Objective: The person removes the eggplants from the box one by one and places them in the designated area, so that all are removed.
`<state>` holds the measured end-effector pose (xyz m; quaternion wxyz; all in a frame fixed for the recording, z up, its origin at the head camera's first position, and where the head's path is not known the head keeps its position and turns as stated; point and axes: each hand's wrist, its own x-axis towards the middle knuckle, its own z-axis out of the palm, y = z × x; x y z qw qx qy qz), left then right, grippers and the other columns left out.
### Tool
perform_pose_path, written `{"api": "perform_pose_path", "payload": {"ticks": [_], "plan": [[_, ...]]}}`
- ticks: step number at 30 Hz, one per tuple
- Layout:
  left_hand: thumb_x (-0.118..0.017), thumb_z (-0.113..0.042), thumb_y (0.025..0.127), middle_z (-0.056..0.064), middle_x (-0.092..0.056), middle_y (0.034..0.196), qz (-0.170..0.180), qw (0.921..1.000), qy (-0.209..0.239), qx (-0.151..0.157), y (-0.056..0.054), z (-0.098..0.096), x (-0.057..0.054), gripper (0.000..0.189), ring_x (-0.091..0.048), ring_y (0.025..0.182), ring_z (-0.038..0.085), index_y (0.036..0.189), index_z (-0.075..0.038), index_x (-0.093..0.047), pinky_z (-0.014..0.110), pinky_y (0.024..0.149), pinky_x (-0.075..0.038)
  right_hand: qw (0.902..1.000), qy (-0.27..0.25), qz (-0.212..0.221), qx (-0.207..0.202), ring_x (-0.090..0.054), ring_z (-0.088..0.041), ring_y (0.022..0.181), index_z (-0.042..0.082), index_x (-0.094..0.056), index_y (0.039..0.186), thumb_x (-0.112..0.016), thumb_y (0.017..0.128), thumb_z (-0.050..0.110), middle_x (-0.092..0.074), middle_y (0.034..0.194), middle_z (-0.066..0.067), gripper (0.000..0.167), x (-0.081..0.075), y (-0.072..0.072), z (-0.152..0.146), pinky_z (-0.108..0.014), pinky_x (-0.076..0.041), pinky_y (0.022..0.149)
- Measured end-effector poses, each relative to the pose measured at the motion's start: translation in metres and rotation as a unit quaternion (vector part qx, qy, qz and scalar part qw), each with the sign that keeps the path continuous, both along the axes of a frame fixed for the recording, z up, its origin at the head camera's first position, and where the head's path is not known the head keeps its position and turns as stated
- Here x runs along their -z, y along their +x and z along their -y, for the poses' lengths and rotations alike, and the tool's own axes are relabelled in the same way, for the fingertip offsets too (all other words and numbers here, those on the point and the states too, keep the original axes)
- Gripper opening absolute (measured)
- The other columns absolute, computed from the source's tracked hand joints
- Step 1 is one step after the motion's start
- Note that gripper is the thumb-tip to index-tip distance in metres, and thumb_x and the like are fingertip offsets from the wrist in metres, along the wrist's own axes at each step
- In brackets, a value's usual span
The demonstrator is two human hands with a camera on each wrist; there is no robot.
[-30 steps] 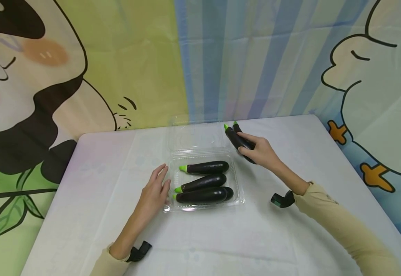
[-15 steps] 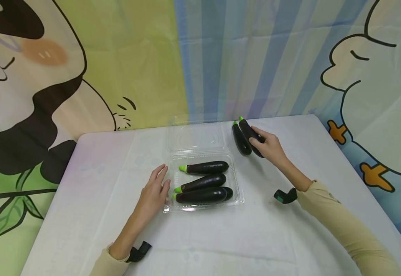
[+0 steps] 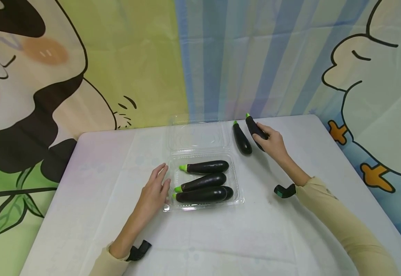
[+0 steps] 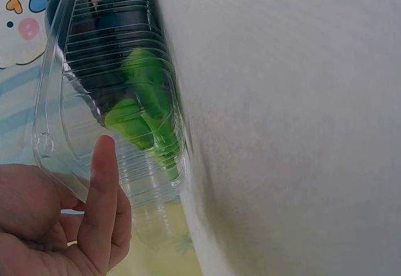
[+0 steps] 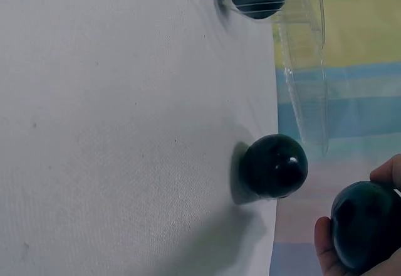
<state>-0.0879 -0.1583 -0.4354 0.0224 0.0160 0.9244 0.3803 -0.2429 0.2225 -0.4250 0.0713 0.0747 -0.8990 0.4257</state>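
Right hand (image 3: pixel 272 143), head view: curled round one eggplant, thumb on the near side and fingers on the far side.
Held eggplant (image 3: pixel 256 129), head view: in the right hand's grip, green tip pointing up and away from the palm.
Loose eggplant (image 3: pixel 242 140), head view: on the white table (image 3: pixel 200 239), just left of the right hand and apart from the held one.
Left hand (image 3: pixel 154 191), head view: fingers mostly straight, right beside the clear container (image 3: pixel 240 201), at its left edge.
Packed eggplants (image 3: pixel 203 182), head view: four, lying in the container to the right of the left hand; one is mostly hidden behind the nearest.
Lid (image 3: pixel 198 136), head view: folded back, farther off than the left hand's fingertips.
Container, left wrist view: green stems (image 4: pixel 150 81) show through its ribbed wall, just ahead of the left hand's upright finger; I cannot tell whether that finger touches.
Held eggplant, right wrist view: between the right hand's thumb and fingers, off the table.
Loose eggplant, right wrist view: between the right hand and the container, blunt end towards the camera.
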Motion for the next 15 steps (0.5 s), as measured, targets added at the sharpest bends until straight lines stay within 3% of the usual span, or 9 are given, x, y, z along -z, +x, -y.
{"api": "perform_pose_path", "payload": {"ticks": [8, 15], "plan": [[-0.05, -0.016, 0.101, 0.002, -0.029, 0.157, 0.004, 1.0, 0.001, 0.0, -0.001, 0.0, 0.0, 0.053, -0.058, 0.06, 0.01, 0.151, -0.006, -0.033, 0.02, 0.052, -0.05, 0.9972, 0.046, 0.059, 0.002, -0.05, -0.039, 0.114, 0.009, -0.036, 0.15, -0.056, 0.092, 0.022, -0.04, 0.151, -0.022, 0.062, 0.001, -0.009, 0.0, -0.048, -0.044, 0.087], [-0.049, -0.017, 0.101, 0.0, -0.028, 0.157, 0.007, 1.0, -0.001, -0.003, -0.001, 0.0, 0.001, 0.054, -0.058, 0.061, 0.011, 0.151, -0.007, -0.032, 0.02, 0.052, -0.05, 0.9928, 0.078, 0.091, -0.003, -0.053, -0.042, 0.113, 0.012, -0.025, 0.154, -0.054, 0.098, 0.03, -0.036, 0.151, -0.028, 0.066, 0.003, -0.015, -0.003, -0.046, -0.047, 0.081]]}}
